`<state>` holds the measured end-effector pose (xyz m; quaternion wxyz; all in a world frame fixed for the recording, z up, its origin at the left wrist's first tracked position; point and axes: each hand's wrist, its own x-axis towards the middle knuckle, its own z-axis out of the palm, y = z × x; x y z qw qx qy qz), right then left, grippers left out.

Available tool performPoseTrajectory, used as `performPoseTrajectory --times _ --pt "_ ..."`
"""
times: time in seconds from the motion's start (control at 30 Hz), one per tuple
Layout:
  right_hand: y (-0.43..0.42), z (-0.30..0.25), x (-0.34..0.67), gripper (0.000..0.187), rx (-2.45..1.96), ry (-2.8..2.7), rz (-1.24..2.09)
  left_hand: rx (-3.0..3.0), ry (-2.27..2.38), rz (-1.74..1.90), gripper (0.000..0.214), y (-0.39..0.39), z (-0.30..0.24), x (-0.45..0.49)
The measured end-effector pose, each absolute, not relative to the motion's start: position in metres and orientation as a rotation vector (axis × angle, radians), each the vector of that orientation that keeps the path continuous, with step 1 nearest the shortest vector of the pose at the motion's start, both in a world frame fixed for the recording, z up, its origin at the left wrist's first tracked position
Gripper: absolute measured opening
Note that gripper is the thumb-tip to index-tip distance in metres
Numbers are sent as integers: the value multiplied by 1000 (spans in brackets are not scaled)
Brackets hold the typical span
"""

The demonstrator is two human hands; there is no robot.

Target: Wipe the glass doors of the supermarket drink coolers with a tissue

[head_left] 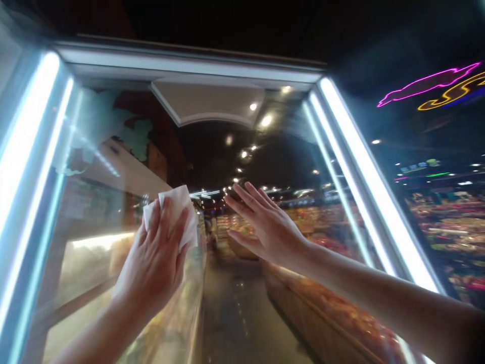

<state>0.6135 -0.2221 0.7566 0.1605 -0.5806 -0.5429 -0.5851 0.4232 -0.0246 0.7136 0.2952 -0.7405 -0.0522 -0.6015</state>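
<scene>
A large glass pane (212, 151) in a lit metal frame fills the view, reflecting a shop aisle. My left hand (155, 258) presses a folded white tissue (178, 207) flat against the glass, fingers spread over the tissue. My right hand (265, 225) rests flat on the glass to the right of it, fingers stretched out and empty.
Bright light strips run down the left frame (34, 151) and the right frame (371, 182). A metal top rail (189, 63) caps the pane. Neon signs (435, 83) glow at the upper right, with blurred shelves of goods (447, 227) below.
</scene>
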Motion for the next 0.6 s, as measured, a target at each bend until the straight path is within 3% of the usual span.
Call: performPoseTrajectory --times 0.17,0.6 --pt "-264 772 655 72 -1752 -1318 -1616 -1941 -263 -1722 61 -54 755 467" --pt "-324 769 722 69 -1657 -1433 -1658 -2016 -90 -1679 61 -147 775 564"
